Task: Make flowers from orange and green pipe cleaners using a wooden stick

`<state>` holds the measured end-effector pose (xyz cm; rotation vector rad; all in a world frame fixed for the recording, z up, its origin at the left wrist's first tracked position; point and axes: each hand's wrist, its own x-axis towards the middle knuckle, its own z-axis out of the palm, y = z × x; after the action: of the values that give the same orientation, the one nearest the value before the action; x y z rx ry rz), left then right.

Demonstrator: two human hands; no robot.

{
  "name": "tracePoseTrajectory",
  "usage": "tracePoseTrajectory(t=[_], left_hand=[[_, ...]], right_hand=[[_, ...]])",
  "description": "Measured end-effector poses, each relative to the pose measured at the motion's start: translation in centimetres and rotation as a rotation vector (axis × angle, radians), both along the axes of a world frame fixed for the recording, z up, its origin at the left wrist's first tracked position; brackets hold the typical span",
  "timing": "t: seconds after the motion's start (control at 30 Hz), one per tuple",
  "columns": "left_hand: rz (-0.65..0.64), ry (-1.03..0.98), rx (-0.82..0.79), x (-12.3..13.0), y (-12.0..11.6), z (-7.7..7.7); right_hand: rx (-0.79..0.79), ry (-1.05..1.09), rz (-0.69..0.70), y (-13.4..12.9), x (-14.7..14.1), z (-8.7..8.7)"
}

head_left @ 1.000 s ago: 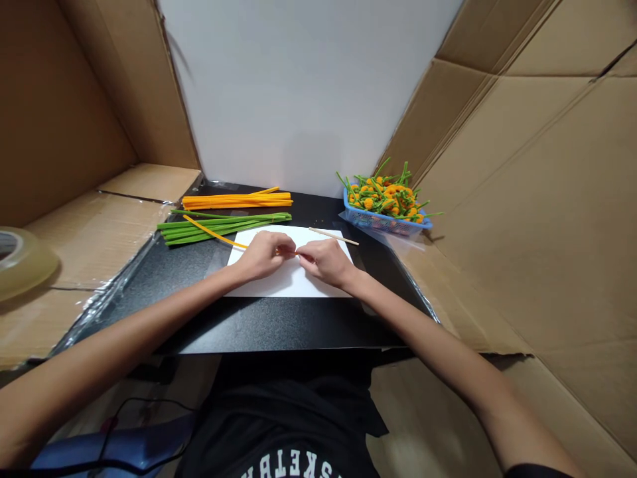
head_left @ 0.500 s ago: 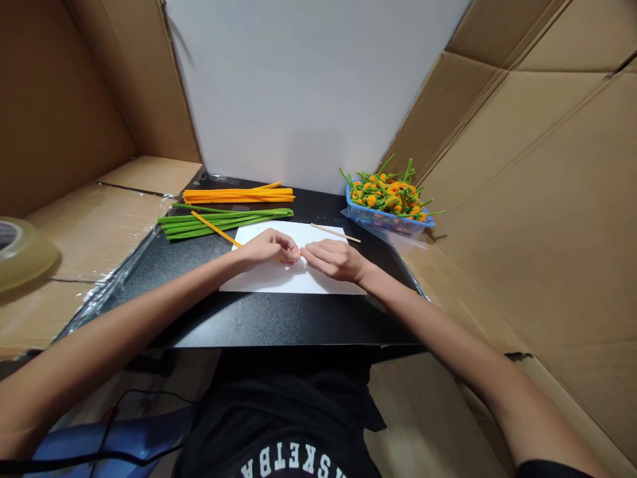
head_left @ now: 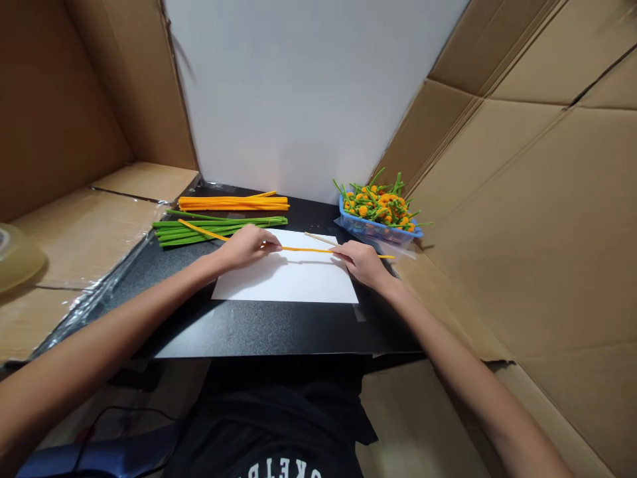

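A long orange pipe cleaner (head_left: 307,249) stretches nearly level above a white sheet of paper (head_left: 283,282). My left hand (head_left: 252,245) pinches it left of its middle, and its left end sticks out past the wrist over the green stems. Farther right, my right hand (head_left: 359,259) grips the same strip between thumb and fingers, with its right end poking out beyond the hand. Partly behind my right hand, a thin wooden stick (head_left: 319,238) lies on the paper's far edge.
Orange pipe cleaners (head_left: 231,203) and green ones (head_left: 213,229) lie in bundles at the back left. At the back right stands a blue basket (head_left: 381,229) of orange and green pieces. A tape roll (head_left: 22,259) sits far left; cardboard walls flank the black table (head_left: 239,332).
My hands were close together over the paper; now they are apart, with a stretch of the orange pipe cleaner showing between them. The view has shifted slightly.
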<state>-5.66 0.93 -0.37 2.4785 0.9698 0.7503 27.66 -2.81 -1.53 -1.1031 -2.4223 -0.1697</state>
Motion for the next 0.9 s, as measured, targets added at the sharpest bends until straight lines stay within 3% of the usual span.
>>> tracePoseTrajectory(t=[0.13, 0.37, 0.5, 0.63, 0.8, 0.9], left_hand=[[0.015, 0.037, 0.068, -1.2, 1.2, 0.3], [0.058, 0.124, 0.053, -1.0, 1.4, -0.5], [0.094, 0.151, 0.060, -2.5, 2.0, -0.4], [0.071, 0.137, 0.030, -4.8, 3.3, 0.3], [0.061, -0.033, -0.120, -7.2, 4.4, 1.2], [0.148, -0.355, -0.315, -8.0, 4.8, 1.3]], right_hand=[[-0.051, 0.090, -0.006, 0.0, 1.8, -0.6], [-0.146, 0.139, -0.032, 0.3, 2.6, -1.7], [-0.139, 0.142, -0.126, 0.2, 4.5, -1.5], [-0.119, -0.048, -0.270, -0.2, 7.7, -0.9], [-0.081, -0.147, -0.452, -0.4, 10.1, -0.4], [-0.068, -0.143, -0.434, -0.1, 9.3, -0.2]])
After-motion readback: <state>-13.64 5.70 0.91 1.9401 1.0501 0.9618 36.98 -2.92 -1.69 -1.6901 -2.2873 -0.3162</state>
